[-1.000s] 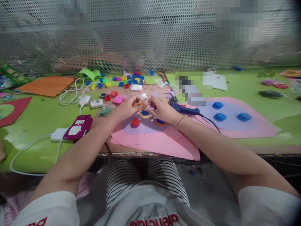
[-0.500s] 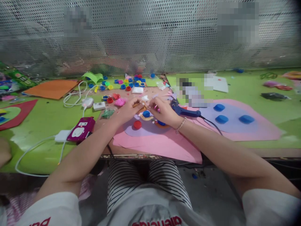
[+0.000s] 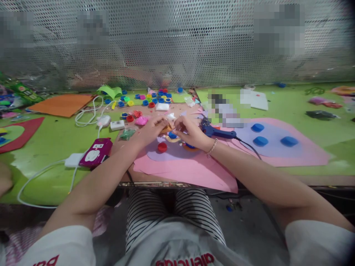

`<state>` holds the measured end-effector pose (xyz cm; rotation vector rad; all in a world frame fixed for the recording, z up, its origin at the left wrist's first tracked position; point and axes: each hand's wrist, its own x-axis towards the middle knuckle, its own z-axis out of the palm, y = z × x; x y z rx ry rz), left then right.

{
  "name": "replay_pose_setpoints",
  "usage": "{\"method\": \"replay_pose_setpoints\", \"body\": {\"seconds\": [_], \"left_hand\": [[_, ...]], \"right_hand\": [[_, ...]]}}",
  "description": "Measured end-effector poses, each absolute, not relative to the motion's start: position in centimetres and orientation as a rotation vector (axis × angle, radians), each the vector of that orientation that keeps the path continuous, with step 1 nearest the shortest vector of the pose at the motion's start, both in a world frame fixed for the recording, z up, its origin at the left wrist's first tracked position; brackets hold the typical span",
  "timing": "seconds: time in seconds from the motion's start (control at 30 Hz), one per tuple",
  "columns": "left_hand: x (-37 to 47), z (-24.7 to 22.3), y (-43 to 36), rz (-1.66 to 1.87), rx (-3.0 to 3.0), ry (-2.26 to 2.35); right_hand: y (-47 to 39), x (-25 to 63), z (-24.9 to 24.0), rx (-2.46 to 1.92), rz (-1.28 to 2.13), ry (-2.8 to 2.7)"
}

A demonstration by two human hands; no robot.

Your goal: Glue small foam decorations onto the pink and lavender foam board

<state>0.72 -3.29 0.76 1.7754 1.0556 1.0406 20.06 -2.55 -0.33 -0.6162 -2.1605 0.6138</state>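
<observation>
My left hand (image 3: 154,131) is closed, pinching a small orange-brown piece (image 3: 166,129) whose exact kind I cannot make out. Just right of it, my right hand (image 3: 191,133) has its thumb and forefinger curled together at the piece's edge. Whatever those fingertips hold is too small to name. Below both hands lies a lilac paper shape (image 3: 154,155) on a pink sheet (image 3: 180,171). On the lilac paper are a red bottle cap (image 3: 162,147) and a blue bottle cap (image 3: 172,135). Another blue cap is partly hidden under my right hand.
A blue glue gun (image 3: 222,133) with a dark cord lies to the right. Beyond it, a pink-and-lilac paper piece carries blue caps (image 3: 261,141). Several coloured caps (image 3: 151,105) are scattered behind. A purple power socket (image 3: 97,152) sits left, and a perforated screen (image 3: 177,48) stands behind.
My right fingers have come slightly closer to the orange-brown piece, and the thumb has shifted left. The left hand stays nearly in place. The papers and caps lie as before.
</observation>
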Motion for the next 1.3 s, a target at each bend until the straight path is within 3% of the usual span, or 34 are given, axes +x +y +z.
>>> {"method": "replay_pose_setpoints", "body": {"seconds": [0.17, 0.8, 1.3], "left_hand": [[0.6, 0.6, -2.9, 1.165, 1.865, 1.153], [0.7, 1.2, -3.9, 1.319, 2.117, 1.108], [0.9, 1.9, -4.6, 1.195, 2.265, 1.139]], "right_hand": [[-2.6, 20.0, -0.4, -0.587, 0.718, -2.177], [-1.7, 20.4, -1.2, -0.434, 0.607, -2.336], [-3.3, 20.0, 0.1, -0.460, 0.611, -2.434]]}}
